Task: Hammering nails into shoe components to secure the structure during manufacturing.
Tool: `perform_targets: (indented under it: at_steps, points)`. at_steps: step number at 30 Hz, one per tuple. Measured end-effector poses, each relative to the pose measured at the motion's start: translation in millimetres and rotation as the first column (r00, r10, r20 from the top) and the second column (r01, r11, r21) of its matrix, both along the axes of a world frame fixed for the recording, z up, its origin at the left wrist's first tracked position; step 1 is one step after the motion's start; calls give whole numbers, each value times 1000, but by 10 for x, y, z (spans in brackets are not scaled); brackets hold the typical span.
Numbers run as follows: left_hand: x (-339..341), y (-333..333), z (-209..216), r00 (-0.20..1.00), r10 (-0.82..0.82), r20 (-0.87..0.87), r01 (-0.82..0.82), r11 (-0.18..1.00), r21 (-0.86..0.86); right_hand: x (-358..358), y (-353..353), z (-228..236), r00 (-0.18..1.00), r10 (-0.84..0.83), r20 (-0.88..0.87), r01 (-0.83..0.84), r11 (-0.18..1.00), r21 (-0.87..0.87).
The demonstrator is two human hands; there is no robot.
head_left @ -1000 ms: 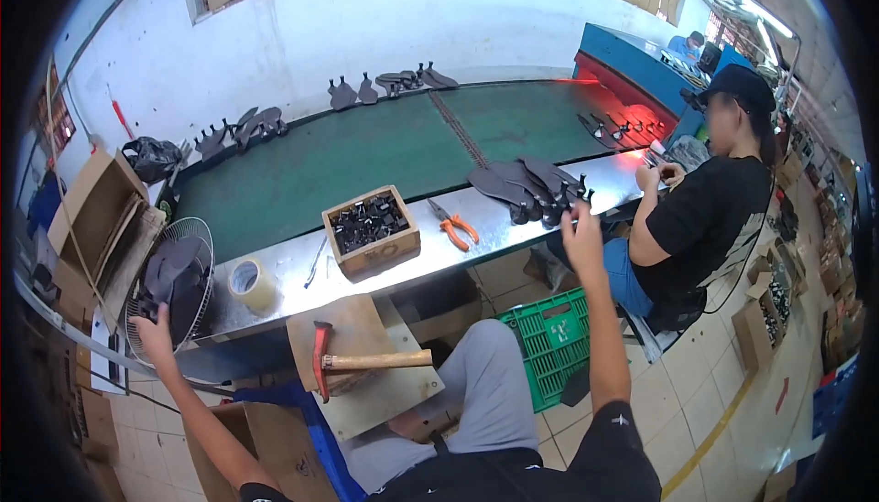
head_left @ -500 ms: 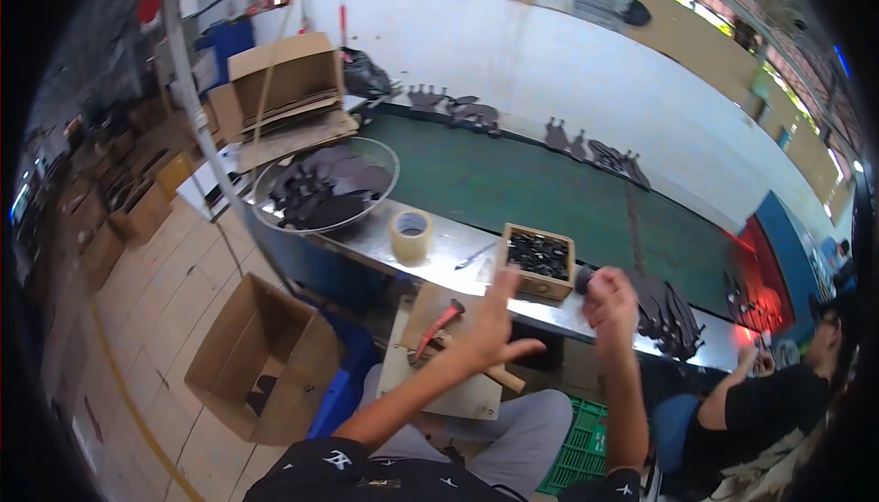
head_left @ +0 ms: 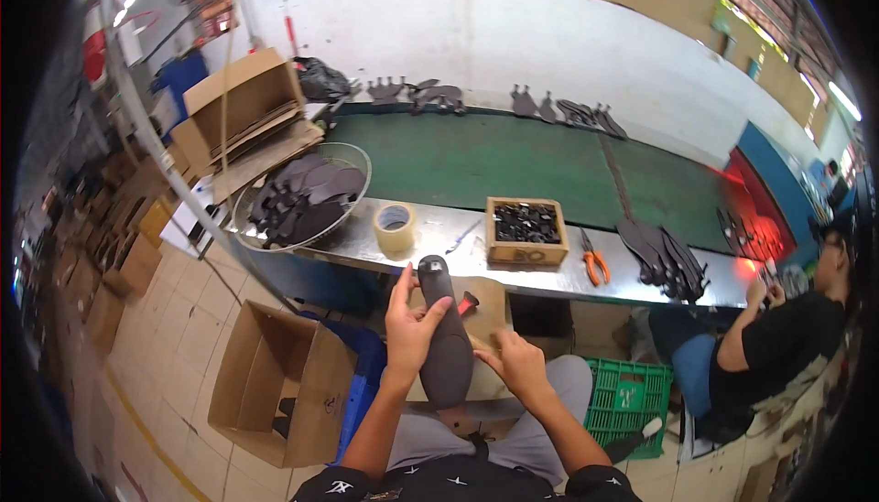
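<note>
My left hand (head_left: 409, 331) is closed around a long dark grey sole-shaped piece (head_left: 448, 360), thumb across its front. The piece is held upright, narrow end away from me, with a small shiny bit at that end. My right hand (head_left: 520, 369) has its fingers curled on the wooden handle of a hammer (head_left: 469, 303). Its red head lies on a small work board (head_left: 492, 293) before my lap, partly hidden by the grey piece.
On the metal bench edge stand a tape roll (head_left: 395, 227), a wooden box (head_left: 526, 253) of small black parts, orange-handled pliers (head_left: 596, 267) and dark flat pieces (head_left: 661, 259). A basin (head_left: 364, 189) holds more. An open carton (head_left: 245, 383) stands left; a green crate (head_left: 632, 374) and seated person (head_left: 778, 346) are right.
My left hand, open before, now holds the grey piece over my lap. The right hand has moved down from the bench to the hammer handle. The pliers now show on the bench.
</note>
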State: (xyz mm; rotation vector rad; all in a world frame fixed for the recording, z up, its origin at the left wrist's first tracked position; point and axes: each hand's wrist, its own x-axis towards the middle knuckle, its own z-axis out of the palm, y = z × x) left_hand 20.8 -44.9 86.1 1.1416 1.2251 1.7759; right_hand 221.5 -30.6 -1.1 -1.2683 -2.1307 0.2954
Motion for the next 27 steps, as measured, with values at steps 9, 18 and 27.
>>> perform_targets:
  at_steps: [9,18,27]
  points:
    - [-49,585,-673,879,40,-474,-59,998,-26,846,-834,-755,912,-300,-279,208,926,-316]
    - [591,1963,-251,463,57,-885,115,986,123,1391,-1492,-543,738,-543,-401,412,833,-370]
    - [1017,2983,-560,127,-69,-990,249,968,-35,1349,-1283,-470,527,-688,-500,392,718,-575]
